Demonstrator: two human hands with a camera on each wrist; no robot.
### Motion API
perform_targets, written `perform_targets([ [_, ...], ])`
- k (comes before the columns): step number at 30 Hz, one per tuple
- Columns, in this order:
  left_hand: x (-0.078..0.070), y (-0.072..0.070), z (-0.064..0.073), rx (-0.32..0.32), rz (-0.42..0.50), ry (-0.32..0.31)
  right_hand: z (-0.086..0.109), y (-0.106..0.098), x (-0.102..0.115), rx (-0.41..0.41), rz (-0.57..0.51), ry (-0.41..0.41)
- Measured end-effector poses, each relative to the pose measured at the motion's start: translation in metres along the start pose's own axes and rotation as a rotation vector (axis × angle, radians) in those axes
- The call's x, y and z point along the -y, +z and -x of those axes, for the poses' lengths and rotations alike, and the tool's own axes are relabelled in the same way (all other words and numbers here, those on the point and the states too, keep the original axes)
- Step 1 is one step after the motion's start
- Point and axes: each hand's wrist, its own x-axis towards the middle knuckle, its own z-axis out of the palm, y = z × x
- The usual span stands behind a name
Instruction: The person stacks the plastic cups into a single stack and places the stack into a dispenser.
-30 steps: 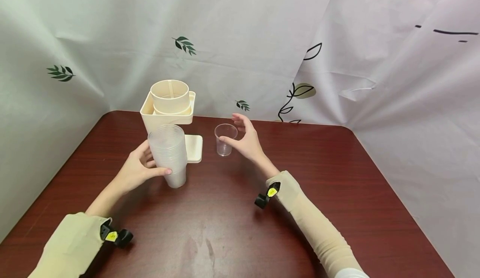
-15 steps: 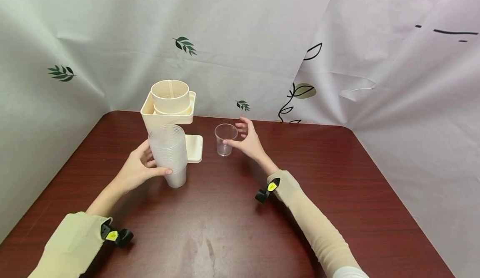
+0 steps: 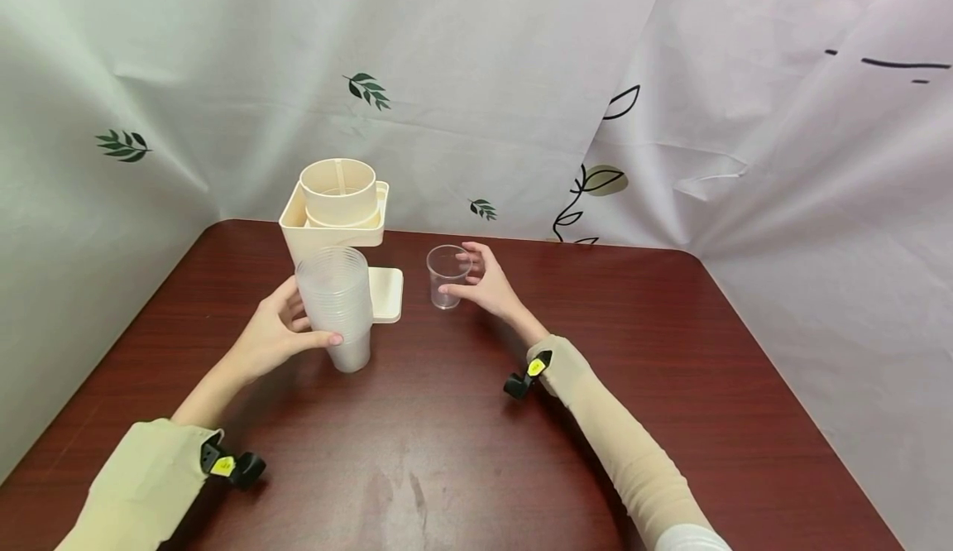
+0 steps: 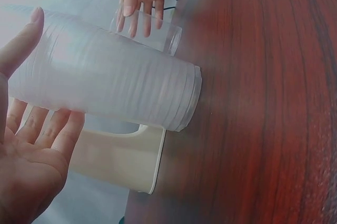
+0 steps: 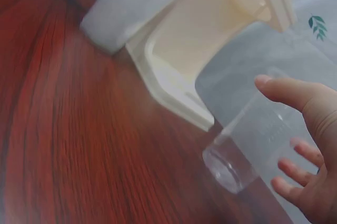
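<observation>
A tall nested stack of clear plastic cups (image 3: 338,311) stands on the table in the head view. My left hand (image 3: 271,332) holds it from the left, thumb in front and fingers behind. In the left wrist view the stack (image 4: 116,71) lies between thumb and fingers (image 4: 68,129). To the right, one clear plastic cup (image 3: 444,274) stands upright on the table. My right hand (image 3: 487,286) is loosely around its right side, thumb before the cup and fingers spread behind. The right wrist view shows the cup (image 5: 231,163) beside fingers that are apart and only slightly bent.
Just behind the stack stands a cream-coloured dispenser (image 3: 298,241) with a round open holder (image 3: 338,203) on top and a flat base (image 3: 385,294). The dark red wooden table (image 3: 462,419) reaches back to a white curtain (image 3: 476,79) with leaf prints.
The right hand has shifted slightly, its fingers coming lower and closer around the single cup. The left hand and the stack have stayed put.
</observation>
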Motion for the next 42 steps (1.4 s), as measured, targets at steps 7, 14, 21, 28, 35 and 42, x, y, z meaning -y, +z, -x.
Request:
perform_targets([
  [7, 0.0, -0.001, 0.0, 0.003, -0.005, -0.001, 0.0, 0.005, 0.005, -0.013, -0.067, 0.006],
  [14, 0.0, 0.0, 0.001, 0.003, -0.002, 0.003, 0.001, 0.007, 0.005, -0.024, -0.064, 0.018],
  [21, 0.0, 0.0, 0.001, -0.002, 0.0, 0.002, 0.001, 0.008, 0.007, -0.027, -0.08, 0.014],
  [28, 0.0, 0.0, 0.001, -0.007, 0.001, 0.0, 0.005, 0.005, 0.019, -0.018, -0.106, 0.011],
  [35, 0.0, 0.0, 0.001, -0.003, -0.003, -0.006, 0.008, 0.006, 0.028, -0.04, -0.107, -0.02],
  [42, -0.001, 0.0, 0.001, -0.003, -0.009, -0.007, 0.007, 0.011, 0.031, -0.091, -0.087, -0.076],
])
